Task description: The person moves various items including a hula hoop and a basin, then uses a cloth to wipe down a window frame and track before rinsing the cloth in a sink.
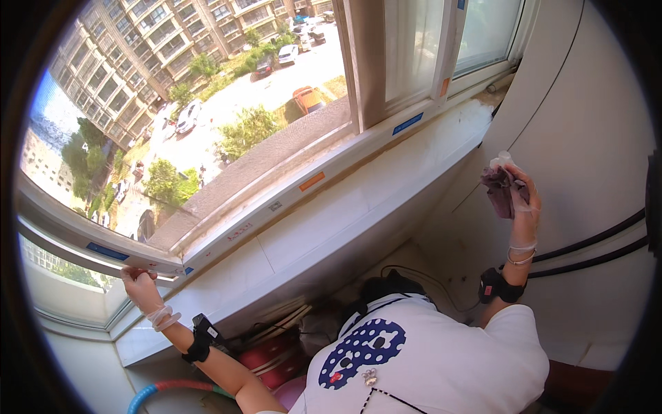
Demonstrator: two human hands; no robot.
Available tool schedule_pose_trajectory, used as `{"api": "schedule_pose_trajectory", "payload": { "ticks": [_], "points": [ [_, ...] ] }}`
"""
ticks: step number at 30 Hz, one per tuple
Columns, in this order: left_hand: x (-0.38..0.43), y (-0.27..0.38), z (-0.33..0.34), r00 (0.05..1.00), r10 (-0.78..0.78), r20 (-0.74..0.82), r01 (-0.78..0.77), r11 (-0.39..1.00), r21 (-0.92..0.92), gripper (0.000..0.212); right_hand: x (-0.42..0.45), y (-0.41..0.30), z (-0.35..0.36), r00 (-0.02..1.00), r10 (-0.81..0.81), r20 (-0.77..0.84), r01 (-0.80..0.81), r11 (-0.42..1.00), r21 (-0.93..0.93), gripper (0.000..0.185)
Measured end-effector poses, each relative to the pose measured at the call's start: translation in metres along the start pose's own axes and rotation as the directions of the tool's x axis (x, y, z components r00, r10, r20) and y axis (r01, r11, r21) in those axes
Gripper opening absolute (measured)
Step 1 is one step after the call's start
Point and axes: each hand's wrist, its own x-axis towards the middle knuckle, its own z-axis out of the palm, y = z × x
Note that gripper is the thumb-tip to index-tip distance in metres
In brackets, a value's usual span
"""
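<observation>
My left hand (140, 290), in a thin clear glove, has its fingers curled on the lower corner of the white window frame (150, 265), at the left. At the right my other gloved hand, my right hand (525, 189), is raised and closed around a crumpled purple-brown cloth (501, 191). A small translucent white object (501, 158), whose kind I cannot tell, shows at the top of the fingers. The white windowsill (320, 220) runs diagonally between the hands, below the window opening. Both forearms wear black straps.
Beyond the window are buildings, trees and parked cars far below. Two black pipes (589, 243) run along the right wall. Red items (274, 359) and a coloured hoop (170, 385) lie under the sill. Sliding panes (414, 52) stand at the top right.
</observation>
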Motion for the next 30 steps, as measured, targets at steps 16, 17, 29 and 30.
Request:
{"api": "schedule_pose_trajectory", "payload": {
  "ticks": [16,17,29,30],
  "points": [
    [-0.156,0.255,0.265,0.413,0.397,0.819,-0.529,0.837,-0.139,0.02,0.021,0.069,0.004,0.967,-0.173,0.187,0.204,0.966,-0.16,0.031],
    [-0.163,0.263,0.276,0.384,0.446,0.808,-0.504,0.835,-0.221,0.018,0.018,0.066,0.01,0.974,-0.145,0.177,0.172,0.974,-0.15,0.031],
    [-0.156,0.258,0.246,-0.14,0.412,0.9,-0.75,0.549,-0.368,0.023,0.018,0.031,0.088,0.9,-0.033,0.434,-0.073,0.971,0.226,0.033],
    [-0.152,0.254,0.205,-0.163,0.387,0.907,-0.74,0.56,-0.372,0.028,0.02,0.032,0.098,0.881,-0.023,0.472,-0.137,0.944,0.301,0.033]
  ]
}}
